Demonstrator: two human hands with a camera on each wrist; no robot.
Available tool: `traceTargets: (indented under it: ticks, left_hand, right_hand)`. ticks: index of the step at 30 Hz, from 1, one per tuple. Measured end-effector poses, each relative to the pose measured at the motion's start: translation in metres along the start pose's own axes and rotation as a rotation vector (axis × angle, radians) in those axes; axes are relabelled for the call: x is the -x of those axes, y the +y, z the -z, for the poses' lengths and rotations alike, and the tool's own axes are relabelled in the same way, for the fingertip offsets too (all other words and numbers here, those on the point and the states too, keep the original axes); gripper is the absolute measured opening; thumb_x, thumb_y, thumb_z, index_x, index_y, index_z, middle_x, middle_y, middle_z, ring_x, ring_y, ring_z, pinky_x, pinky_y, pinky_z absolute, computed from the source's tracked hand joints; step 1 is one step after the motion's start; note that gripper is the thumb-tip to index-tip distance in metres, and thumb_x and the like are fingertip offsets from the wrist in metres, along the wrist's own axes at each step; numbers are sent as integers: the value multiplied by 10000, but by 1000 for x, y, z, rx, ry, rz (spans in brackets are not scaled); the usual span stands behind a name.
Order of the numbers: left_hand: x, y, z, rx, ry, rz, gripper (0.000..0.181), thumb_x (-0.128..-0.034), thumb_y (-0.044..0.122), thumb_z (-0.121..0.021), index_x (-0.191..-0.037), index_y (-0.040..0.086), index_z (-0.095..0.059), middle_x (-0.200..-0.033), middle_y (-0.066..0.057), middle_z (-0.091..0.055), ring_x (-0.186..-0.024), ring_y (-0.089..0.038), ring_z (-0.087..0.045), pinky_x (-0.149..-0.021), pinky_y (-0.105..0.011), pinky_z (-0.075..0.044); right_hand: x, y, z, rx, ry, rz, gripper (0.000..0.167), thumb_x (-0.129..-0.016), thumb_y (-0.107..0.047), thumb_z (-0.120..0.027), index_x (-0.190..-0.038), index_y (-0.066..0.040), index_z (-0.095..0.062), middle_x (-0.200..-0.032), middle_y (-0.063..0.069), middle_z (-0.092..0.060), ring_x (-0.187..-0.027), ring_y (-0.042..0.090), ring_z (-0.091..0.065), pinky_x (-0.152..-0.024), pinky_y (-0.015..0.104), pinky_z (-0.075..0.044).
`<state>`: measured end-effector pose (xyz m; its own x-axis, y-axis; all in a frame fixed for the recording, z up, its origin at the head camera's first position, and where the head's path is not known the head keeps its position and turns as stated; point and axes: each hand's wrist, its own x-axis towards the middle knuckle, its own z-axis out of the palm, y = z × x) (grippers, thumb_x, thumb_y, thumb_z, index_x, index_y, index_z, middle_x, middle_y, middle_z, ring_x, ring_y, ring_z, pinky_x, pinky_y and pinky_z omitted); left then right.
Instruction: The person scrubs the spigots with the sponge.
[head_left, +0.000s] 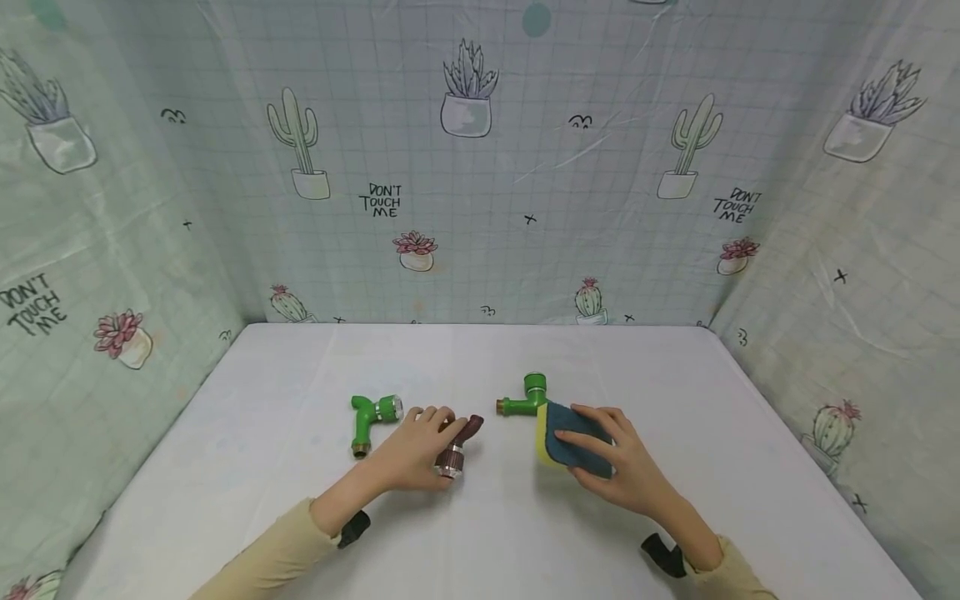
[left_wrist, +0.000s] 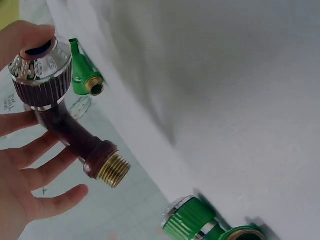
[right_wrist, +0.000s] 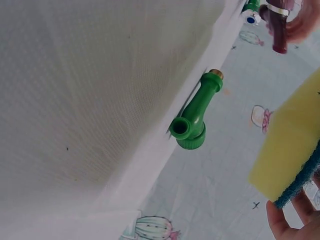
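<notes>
My left hand (head_left: 416,450) grips a dark maroon tap (left_wrist: 67,127) with a ribbed, chrome-topped knob and a brass threaded end. In the left wrist view the thumb presses on the knob's top while the fingers spread behind the body. My right hand (head_left: 630,471) holds a sponge (head_left: 576,440), its dark blue-green scouring side facing up and its yellow foam (right_wrist: 287,145) below. Just beyond the sponge lies a green tap (head_left: 520,407), partly covered by it in the head view. Another green tap (head_left: 363,423) lies left of my left hand.
A black piece (head_left: 356,528) shows beside my left forearm, mostly hidden by it. A second black piece (head_left: 663,556) sits by my right wrist, partly covered. The white table (head_left: 480,350) ends at a patterned cloth wall (head_left: 480,183) at the back and both sides.
</notes>
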<state>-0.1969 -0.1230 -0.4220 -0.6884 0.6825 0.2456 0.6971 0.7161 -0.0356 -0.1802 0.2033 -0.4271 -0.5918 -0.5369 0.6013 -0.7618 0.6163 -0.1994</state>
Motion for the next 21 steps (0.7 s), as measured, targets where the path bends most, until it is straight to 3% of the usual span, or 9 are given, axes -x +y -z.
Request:
traceTargets:
  ticks: [5,8,13,21]
  left_hand:
    - [-3,0,5,-8,160,-9,698,-616,393,-710,-1213,122,-472,-1111,-42,-510,-1005,-218,-471,-883,-407,-375]
    - [-5,1,6,2,226,-19,726,-610,378,-732,-1228,104,-467,-1141,-59,-506,-1034,-239,-464,-901,-425,-363]
    - [-9,4,7,58,300,8,798,-593,409,-757,-1253,82,-449,-1174,-71,-498,-1064,-238,-477,-910,-414,-379]
    - [-16,13,11,235,391,27,953,-562,369,-802,-1342,68,-345,-1181,-42,-503,-1083,-200,-468,-907,-410,-393]
  right_hand:
    - [-2,-1,-1,-10,16,6,468,-721,-308,-707,-1170,-296,-576,-1317,89,-448,-1103,188,-380,-823,446,-410]
    - [-5,-3,-3,-22,29,23,462,-727,-317,-706,-1169,-287,-577,-1316,96,-448,-1106,194,-379,-820,446,-408]
    - [-12,-11,-7,-57,43,55,451,-732,-319,-704,-1165,-286,-581,-1308,113,-451,-1110,195,-368,-795,447,-435]
    - [-23,-24,-16,-86,68,126,368,-806,-407,-598,-1157,-295,-586,-1327,91,-433,-1110,204,-364,-758,422,-467]
